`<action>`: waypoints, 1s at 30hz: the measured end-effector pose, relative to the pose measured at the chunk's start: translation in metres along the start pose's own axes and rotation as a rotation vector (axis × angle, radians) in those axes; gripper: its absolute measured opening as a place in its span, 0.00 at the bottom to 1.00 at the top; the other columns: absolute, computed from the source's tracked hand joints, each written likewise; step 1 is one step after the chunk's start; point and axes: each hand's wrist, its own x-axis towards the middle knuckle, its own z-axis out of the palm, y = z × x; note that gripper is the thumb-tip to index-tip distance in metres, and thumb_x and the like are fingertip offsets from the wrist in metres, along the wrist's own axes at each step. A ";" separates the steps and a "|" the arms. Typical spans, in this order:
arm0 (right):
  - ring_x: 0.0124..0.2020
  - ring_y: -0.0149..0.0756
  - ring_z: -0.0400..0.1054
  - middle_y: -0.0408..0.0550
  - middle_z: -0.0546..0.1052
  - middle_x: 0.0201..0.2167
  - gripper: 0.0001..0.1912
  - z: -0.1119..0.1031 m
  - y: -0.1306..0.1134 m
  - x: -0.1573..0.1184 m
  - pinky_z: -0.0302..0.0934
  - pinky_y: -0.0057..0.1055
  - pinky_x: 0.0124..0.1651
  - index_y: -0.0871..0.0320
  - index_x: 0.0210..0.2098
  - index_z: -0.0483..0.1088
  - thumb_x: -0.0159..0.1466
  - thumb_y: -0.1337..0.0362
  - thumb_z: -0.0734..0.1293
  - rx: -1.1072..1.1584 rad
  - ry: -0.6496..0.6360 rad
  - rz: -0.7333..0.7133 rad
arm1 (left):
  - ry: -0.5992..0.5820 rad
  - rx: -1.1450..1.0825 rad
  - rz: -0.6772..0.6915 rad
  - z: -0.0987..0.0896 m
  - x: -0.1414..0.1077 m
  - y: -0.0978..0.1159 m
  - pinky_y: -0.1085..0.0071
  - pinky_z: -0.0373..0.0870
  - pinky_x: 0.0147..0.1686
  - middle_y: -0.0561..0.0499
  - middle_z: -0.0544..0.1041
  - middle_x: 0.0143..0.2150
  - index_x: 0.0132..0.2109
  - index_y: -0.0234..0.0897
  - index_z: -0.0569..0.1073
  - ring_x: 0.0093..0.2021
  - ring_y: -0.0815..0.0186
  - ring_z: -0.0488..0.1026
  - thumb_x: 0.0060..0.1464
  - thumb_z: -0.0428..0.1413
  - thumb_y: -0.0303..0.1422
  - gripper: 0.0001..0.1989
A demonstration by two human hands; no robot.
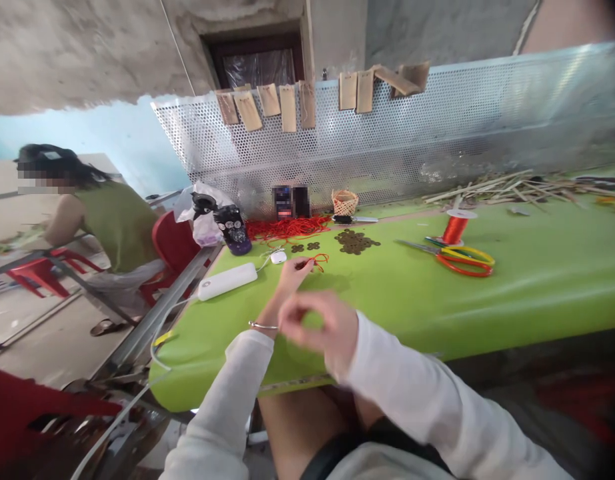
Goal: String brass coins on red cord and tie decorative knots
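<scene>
My left hand is over the green tabletop, its fingers pinched on a thin red cord that ends in loops. Nearer to me, my right hand is raised and slightly blurred. Its thumb and forefinger curl together into a ring; whether anything is between the tips I cannot make out. Beyond the left hand lie a few dark coin-like discs, with a larger pile of such discs to the right. A heap of red cords spreads behind them.
Right of the disc pile are scissors and a red thread spool. At left stand a white power bank with a cable and a dark tumbler. Behind are a small woven basket and a perforated metal panel. A person sits far left.
</scene>
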 end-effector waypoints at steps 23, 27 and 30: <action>0.23 0.31 0.66 0.43 0.73 0.21 0.07 -0.031 0.119 0.052 0.60 0.28 0.31 0.56 0.23 0.64 0.56 0.63 0.64 -0.248 0.258 0.272 | 0.128 -0.095 0.077 0.007 0.000 0.011 0.74 0.61 0.24 0.52 0.73 0.21 0.29 0.32 0.76 0.23 0.70 0.66 0.47 0.56 0.38 0.12; 0.21 0.30 0.64 0.41 0.71 0.18 0.06 -0.031 0.116 0.049 0.59 0.28 0.30 0.56 0.22 0.63 0.53 0.65 0.64 -0.264 0.247 0.289 | 0.148 -0.099 0.070 0.004 0.001 0.010 0.75 0.60 0.24 0.52 0.73 0.22 0.31 0.32 0.76 0.24 0.70 0.66 0.48 0.55 0.38 0.12; 0.20 0.30 0.63 0.40 0.70 0.17 0.06 -0.032 0.117 0.047 0.58 0.28 0.29 0.56 0.21 0.63 0.51 0.66 0.65 -0.279 0.243 0.305 | 0.166 -0.103 0.060 0.003 0.002 0.009 0.75 0.59 0.23 0.51 0.73 0.23 0.33 0.32 0.76 0.23 0.71 0.65 0.50 0.54 0.39 0.14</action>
